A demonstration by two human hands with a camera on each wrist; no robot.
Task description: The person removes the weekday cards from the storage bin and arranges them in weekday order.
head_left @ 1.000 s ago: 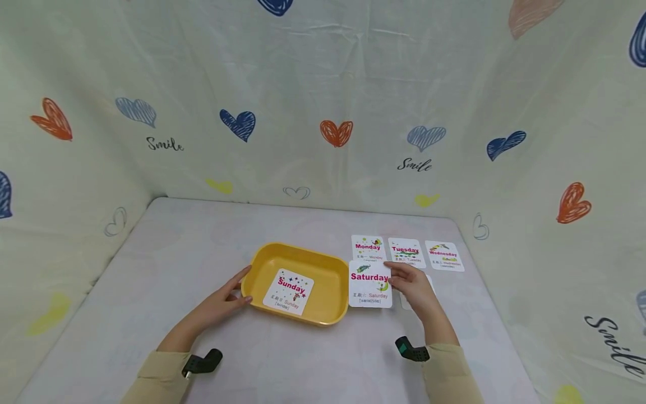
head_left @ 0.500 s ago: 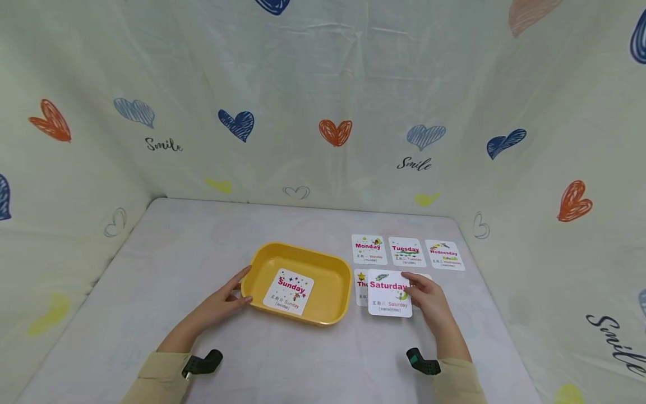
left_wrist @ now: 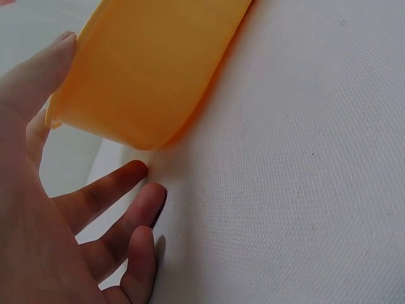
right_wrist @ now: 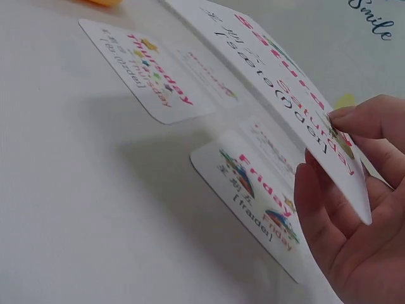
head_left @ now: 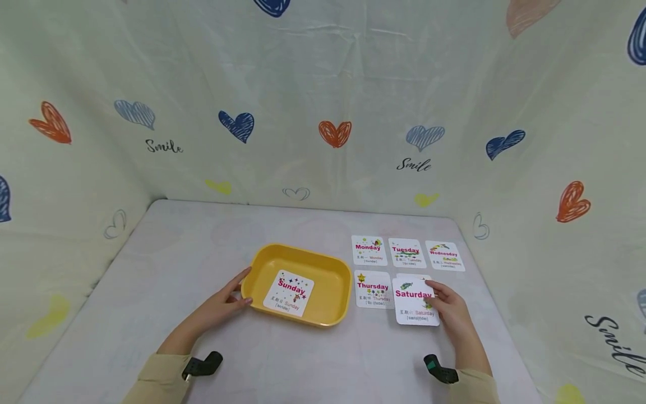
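My right hand (head_left: 456, 314) pinches a white Saturday card (head_left: 415, 302) by its right edge, thumb on the printed face. In the right wrist view the card is tilted and raised off the table, above the Friday card (right_wrist: 253, 196). From the head view it hides most of that card. The Thursday card (head_left: 373, 290) lies just to the left. My left hand (head_left: 220, 306) holds the left end of a yellow tray (head_left: 330, 280), with thumb and index finger at the rim; its other fingers extend below, near the table. Inside the tray lies a Sunday card (head_left: 289, 293).
Behind, in a row, lie the Monday card (head_left: 369, 250), the Tuesday card (head_left: 407, 253) and the Wednesday card (head_left: 444, 256). The white table (head_left: 282, 365) meets a curtain (head_left: 282, 73) printed with hearts at its back and sides.
The right hand has carried the Saturday card rightward and toward the front, from beside the tray to over the Friday card. Thursday is now uncovered. The left hand stays at the tray, which has barely shifted.
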